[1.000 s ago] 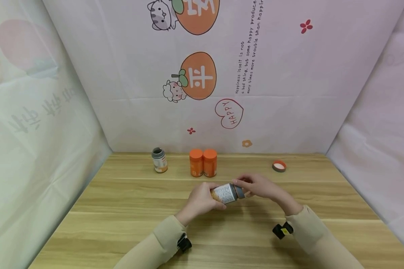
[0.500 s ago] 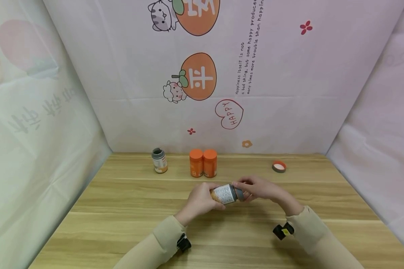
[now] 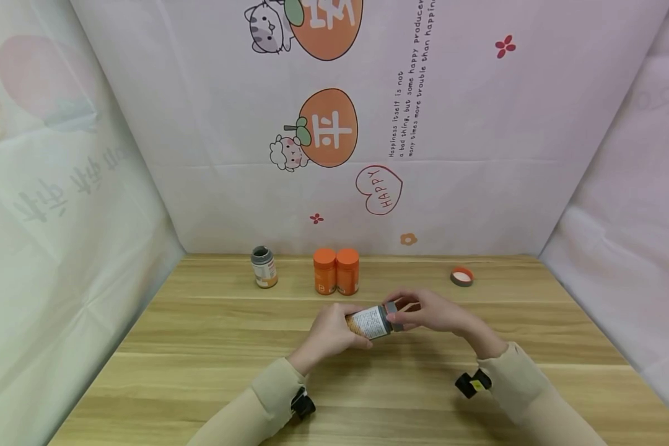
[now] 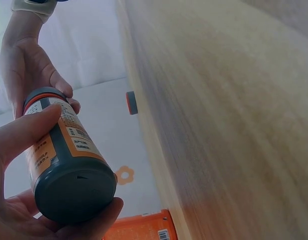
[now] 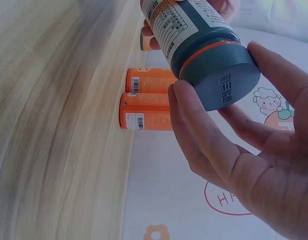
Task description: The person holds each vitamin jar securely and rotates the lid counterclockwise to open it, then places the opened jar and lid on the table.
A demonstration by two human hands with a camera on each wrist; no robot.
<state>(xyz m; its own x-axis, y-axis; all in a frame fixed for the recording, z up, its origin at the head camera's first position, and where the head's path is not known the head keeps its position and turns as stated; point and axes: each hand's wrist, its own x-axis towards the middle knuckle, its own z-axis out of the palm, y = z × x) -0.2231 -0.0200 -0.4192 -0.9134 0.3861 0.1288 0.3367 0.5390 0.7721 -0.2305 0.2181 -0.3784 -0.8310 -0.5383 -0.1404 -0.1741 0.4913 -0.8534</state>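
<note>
A pill bottle with a white and orange label and a dark grey body lies tilted on its side above the table. My left hand grips it around the body, thumb along the label in the left wrist view. On its mouth sits a dark grey lid with an orange rim line. The fingertips of my right hand pinch this lid from both sides, as the right wrist view shows. Whether the lid is threaded tight cannot be told.
Behind the hands, two orange bottles stand side by side. A lidless grey-necked bottle is upright at the back left. At the back right lies a loose grey and orange lid. A printed white cloth hangs behind the wooden table.
The fingers of my right hand have shifted around the lid, the thumb now lower on its near side. The bottle in my left hand has moved very slightly left.
</note>
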